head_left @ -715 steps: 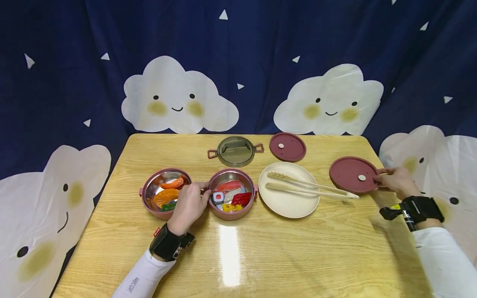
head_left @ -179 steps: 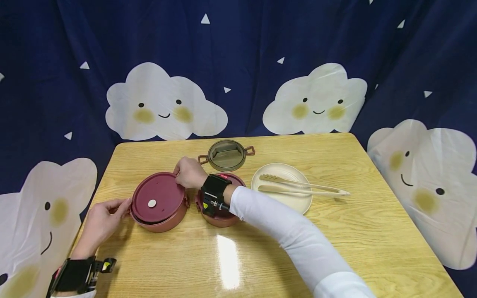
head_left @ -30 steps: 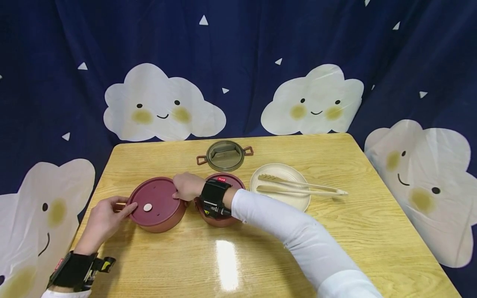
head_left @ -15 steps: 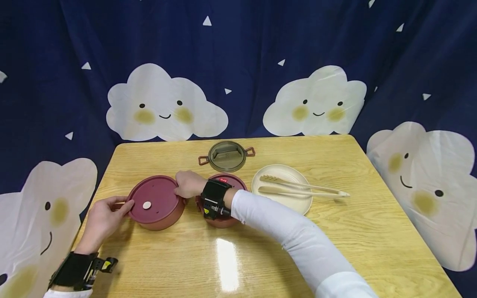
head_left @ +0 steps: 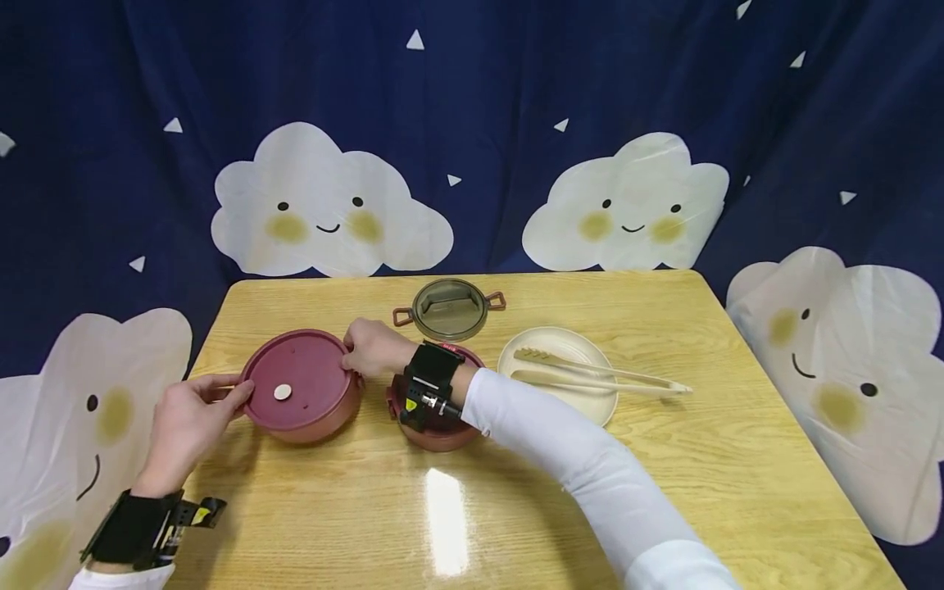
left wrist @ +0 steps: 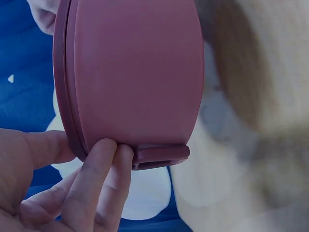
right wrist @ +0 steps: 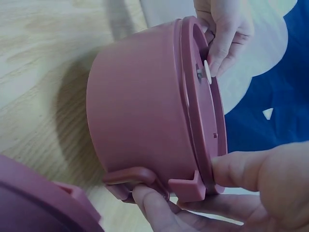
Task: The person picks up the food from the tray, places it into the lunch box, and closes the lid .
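A pinkish-red pot (head_left: 313,432) at the left of the table wears a dark red lid (head_left: 302,369) with a white knob. My left hand (head_left: 188,422) grips its left side, thumb on the lid's rim and fingertips against the wall beside a handle (left wrist: 161,155). On the opposite side my right hand (head_left: 378,348) holds it, thumb on the lid and fingers at the other handle (right wrist: 130,175). Both wrist views show the pot's shadow apart from its base, above the table. A second lidded pot (head_left: 442,441) stands under my right wrist, partly hidden by it.
Behind the second pot lies a grey see-through lid (head_left: 448,315) with two red handles. To the right, cream tongs (head_left: 601,373) rest across a cream plate (head_left: 546,338). A dark blue curtain (head_left: 487,106) with cloud faces hangs behind the wooden table (head_left: 701,459).
Earlier both pots were uncovered with toy food inside, and two red lids lay at the right. Both pots now have lids. Since half a second ago the held pot has moved slightly left and up.
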`<act>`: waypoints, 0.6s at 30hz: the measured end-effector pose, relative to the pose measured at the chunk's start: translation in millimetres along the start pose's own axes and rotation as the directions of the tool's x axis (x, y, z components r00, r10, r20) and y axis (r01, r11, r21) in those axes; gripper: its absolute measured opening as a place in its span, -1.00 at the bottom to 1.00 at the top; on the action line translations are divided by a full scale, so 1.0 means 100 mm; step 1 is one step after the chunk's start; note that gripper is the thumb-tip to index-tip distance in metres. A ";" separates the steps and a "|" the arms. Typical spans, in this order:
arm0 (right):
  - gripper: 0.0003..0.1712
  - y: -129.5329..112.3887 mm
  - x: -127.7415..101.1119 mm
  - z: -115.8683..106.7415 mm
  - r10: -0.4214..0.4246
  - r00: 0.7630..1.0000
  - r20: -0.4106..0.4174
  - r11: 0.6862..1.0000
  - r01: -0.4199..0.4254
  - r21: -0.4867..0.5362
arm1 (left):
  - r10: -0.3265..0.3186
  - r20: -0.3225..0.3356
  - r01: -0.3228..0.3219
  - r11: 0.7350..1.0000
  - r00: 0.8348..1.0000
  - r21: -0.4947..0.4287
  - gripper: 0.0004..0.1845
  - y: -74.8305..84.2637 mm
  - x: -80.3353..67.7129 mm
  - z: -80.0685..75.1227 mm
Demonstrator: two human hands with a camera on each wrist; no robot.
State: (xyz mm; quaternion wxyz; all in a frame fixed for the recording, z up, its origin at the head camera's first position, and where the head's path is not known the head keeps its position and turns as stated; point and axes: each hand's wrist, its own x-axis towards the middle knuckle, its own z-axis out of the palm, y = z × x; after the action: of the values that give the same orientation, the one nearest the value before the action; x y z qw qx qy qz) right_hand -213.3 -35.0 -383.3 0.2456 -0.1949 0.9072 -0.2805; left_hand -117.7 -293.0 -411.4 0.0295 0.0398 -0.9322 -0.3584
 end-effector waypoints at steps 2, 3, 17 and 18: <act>-0.72 0.00 -0.04 -0.05 -0.019 1.000 -0.013 1.000 0.019 0.003 | 0.007 0.001 -0.007 1.000 1.000 -0.007 -0.52 0.06 0.01 -0.04; -0.74 0.00 -0.07 -0.07 -0.027 0.999 -0.018 1.000 0.027 0.016 | 0.010 0.000 -0.010 1.000 1.000 -0.003 -0.52 0.08 0.01 -0.05; -0.76 0.18 -0.42 -0.39 -0.070 0.995 -0.066 0.938 0.089 0.334 | 0.069 0.029 -0.069 0.998 0.997 -0.011 -0.51 0.50 -0.04 -0.16; -0.74 0.20 -0.45 -0.42 -0.070 0.995 -0.069 0.936 0.089 0.339 | 0.073 0.034 -0.072 0.997 0.997 -0.013 -0.51 0.53 -0.03 -0.16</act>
State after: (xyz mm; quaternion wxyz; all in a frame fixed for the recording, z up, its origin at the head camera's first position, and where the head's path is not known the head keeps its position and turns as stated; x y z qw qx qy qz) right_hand -204.8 19.2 -350.1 0.2386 -0.1779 0.8426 -0.4488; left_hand -115.8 -263.7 -364.1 0.0264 -0.0005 -0.9313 -0.3633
